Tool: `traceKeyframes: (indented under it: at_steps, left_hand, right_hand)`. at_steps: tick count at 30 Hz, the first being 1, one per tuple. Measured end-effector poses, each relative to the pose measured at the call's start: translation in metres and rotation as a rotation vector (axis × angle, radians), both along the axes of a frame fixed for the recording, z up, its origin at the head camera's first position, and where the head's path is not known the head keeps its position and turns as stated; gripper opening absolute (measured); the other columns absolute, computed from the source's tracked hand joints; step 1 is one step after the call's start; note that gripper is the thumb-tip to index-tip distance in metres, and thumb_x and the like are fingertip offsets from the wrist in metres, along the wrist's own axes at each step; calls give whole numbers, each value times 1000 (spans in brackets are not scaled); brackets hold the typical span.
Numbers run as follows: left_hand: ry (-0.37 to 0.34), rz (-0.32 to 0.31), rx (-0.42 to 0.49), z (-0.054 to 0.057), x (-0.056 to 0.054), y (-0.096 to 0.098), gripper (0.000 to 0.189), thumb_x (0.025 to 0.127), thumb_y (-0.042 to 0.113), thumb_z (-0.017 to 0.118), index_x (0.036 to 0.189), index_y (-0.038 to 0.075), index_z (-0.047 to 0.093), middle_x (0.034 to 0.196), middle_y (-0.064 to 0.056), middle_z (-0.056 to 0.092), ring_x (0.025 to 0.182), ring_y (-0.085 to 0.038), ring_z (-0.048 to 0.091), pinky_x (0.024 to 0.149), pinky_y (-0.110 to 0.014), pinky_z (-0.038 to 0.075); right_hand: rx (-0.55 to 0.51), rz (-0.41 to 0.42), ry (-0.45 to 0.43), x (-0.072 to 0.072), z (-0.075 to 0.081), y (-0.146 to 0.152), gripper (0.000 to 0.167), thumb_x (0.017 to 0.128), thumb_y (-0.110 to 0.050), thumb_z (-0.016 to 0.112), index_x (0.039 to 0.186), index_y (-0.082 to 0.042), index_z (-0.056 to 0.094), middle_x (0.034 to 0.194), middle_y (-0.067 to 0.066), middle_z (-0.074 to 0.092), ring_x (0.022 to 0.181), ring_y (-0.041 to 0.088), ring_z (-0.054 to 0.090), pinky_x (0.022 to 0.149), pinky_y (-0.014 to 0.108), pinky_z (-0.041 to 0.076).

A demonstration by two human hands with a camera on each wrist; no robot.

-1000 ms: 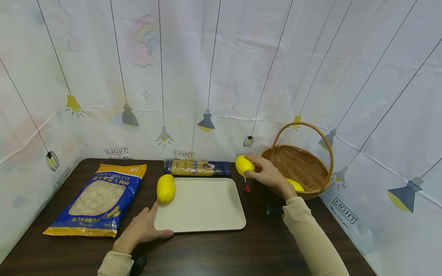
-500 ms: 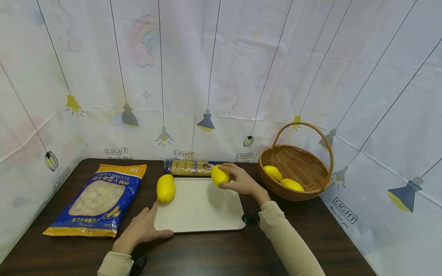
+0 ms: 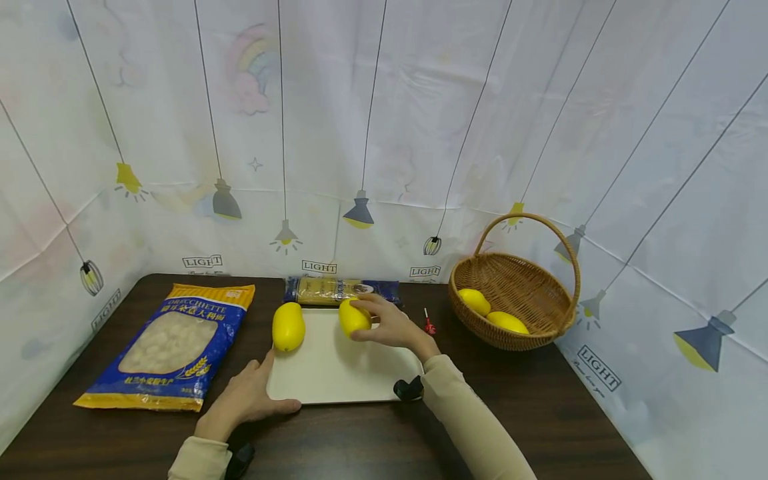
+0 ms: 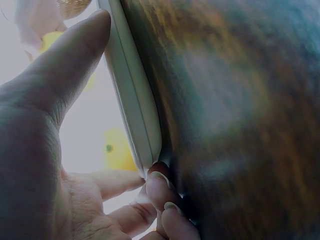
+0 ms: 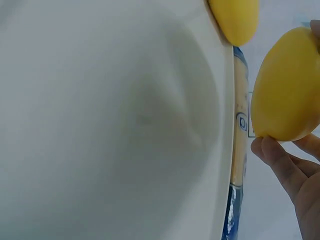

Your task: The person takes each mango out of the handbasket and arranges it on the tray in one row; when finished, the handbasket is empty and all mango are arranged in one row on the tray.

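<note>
From where I stand, the two hands are apart: the right hand (image 3: 393, 328) pinches a yellow fruit (image 3: 354, 320) between thumb and fingertips above the white tray (image 3: 345, 383), gripping it from the side, which likely leaves its underside free. The left hand (image 3: 247, 398) rests at the tray's near left corner, thumb along the near edge and fingers at the left one, probably to keep the tray from sliding. A second fruit (image 3: 289, 327) lies at the far left corner, perhaps to leave room beside it. I count four yellow fruits: one held, one at that corner, two inside the wicker basket (image 3: 525, 283). Otherwise there is one of each on the dark surface (image 3: 336, 443): tray, basket, blue pasta bag (image 3: 171, 347), long packet (image 3: 336, 291) behind the tray and red lollipop (image 3: 429, 327) near the basket.
</note>
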State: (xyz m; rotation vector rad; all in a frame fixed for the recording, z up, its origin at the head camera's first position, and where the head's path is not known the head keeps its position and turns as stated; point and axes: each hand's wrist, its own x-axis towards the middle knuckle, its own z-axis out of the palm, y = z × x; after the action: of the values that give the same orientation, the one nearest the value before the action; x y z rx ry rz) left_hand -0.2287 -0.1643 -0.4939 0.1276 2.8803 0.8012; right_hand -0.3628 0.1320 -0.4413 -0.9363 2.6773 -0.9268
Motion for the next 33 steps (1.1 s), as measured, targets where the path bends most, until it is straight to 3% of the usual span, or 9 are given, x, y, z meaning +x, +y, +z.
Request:
traceKeyframes:
  at_steps: [10, 19, 26, 33]
  left_hand:
    - [-9, 5, 4, 1, -1, 0, 130, 66, 69, 82, 159, 3, 21, 131, -28, 54, 112, -42, 59, 97, -64, 46]
    - [-1, 2, 4, 0, 0, 0, 128, 66, 68, 82, 159, 2, 23, 130, -27, 55, 110, -40, 61, 95, -62, 47]
    - [-7, 0, 5, 1, 0, 0, 128, 67, 68, 82, 159, 2, 23, 131, -28, 54, 111, -41, 60, 97, -63, 46]
    - [-14, 0, 2, 2, 0, 0, 128, 67, 69, 81, 159, 1, 23, 134, -29, 53, 114, -44, 59, 98, -64, 45]
  right_hand:
    - [16, 28, -15, 3, -7, -27, 74, 84, -37, 78, 150, -18, 50, 162, 12, 34, 143, 31, 44, 108, 45, 49]
    - [125, 26, 29, -2, -16, -46, 75, 86, -45, 76, 152, -24, 47, 163, 10, 32, 141, 28, 47, 108, 39, 49]
    - [133, 20, 13, -2, -20, -52, 75, 86, -47, 76, 152, -26, 46, 164, 10, 30, 140, 29, 48, 109, 42, 48]
    - [148, 42, 23, -3, -20, -60, 76, 86, -47, 76, 152, -25, 46, 166, 8, 27, 148, 33, 37, 115, 53, 39]
